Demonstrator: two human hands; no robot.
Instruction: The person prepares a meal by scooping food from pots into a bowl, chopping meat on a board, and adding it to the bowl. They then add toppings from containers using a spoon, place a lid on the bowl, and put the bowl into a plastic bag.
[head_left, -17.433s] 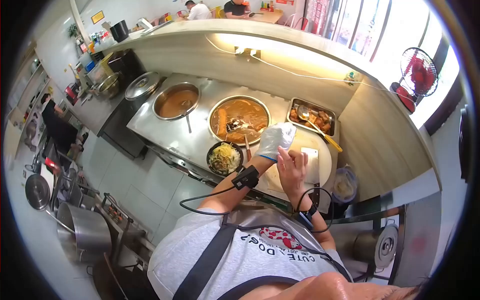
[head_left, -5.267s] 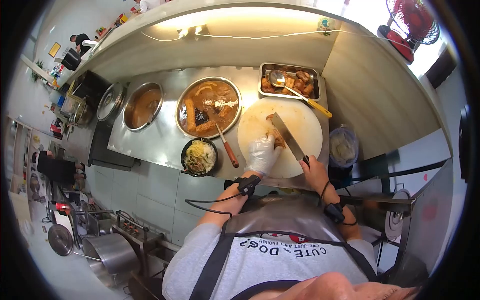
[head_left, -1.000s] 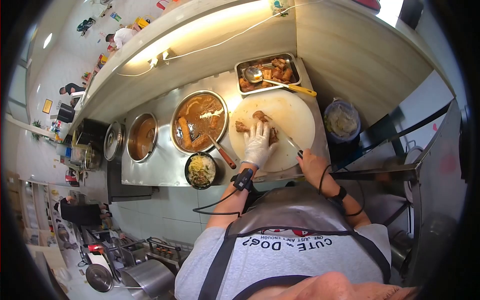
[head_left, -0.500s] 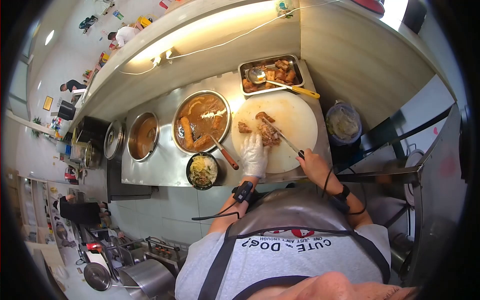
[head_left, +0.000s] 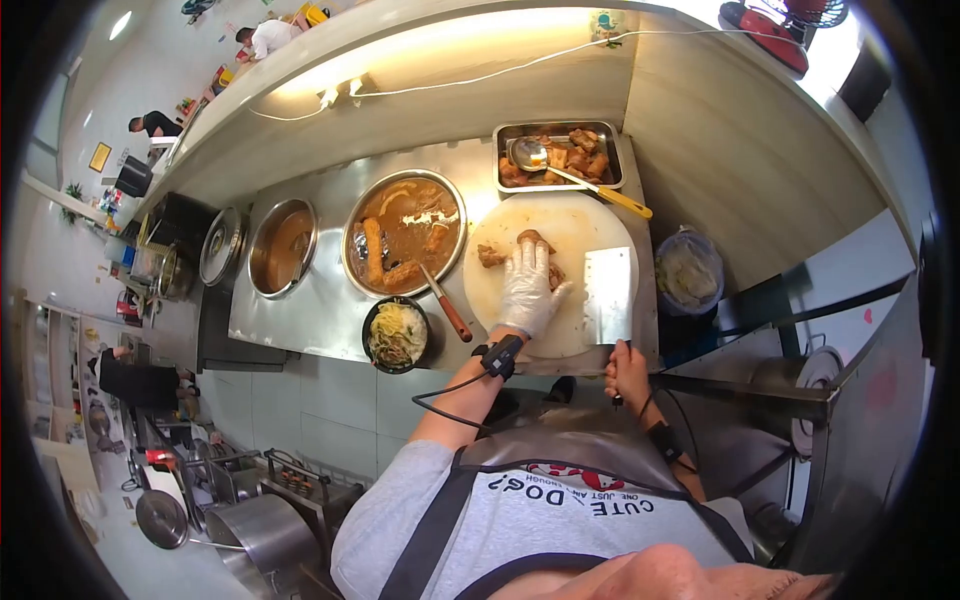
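My left hand (head_left: pixel 529 292), in a clear plastic glove, rests on the round white cutting board (head_left: pixel 490 325). Its fingers are stretched out over the chopped meat (head_left: pixel 557 274) and cover most of it. Just past the fingertips lies a brown piece of meat (head_left: pixel 535 238), and another chunk of meat (head_left: pixel 490 256) sits to the left. My right hand (head_left: pixel 627 374) is wrapped round the handle of a cleaver (head_left: pixel 607 295). The broad blade lies flat-side up over the right part of the board, apart from the meat.
Behind the board stands a metal tray (head_left: pixel 500 188) of meat pieces with a yellow-handled ladle (head_left: pixel 622 200). To the left are a round pot of brown broth (head_left: pixel 410 215), another broth pot (head_left: pixel 285 240) and a black bowl of rice and vegetables (head_left: pixel 399 335). A lined bin (head_left: pixel 690 268) is at right.
The cleaver has lifted off the meat, moved right and turned its flat side up. My left hand has slid forward and right onto the chopped meat.
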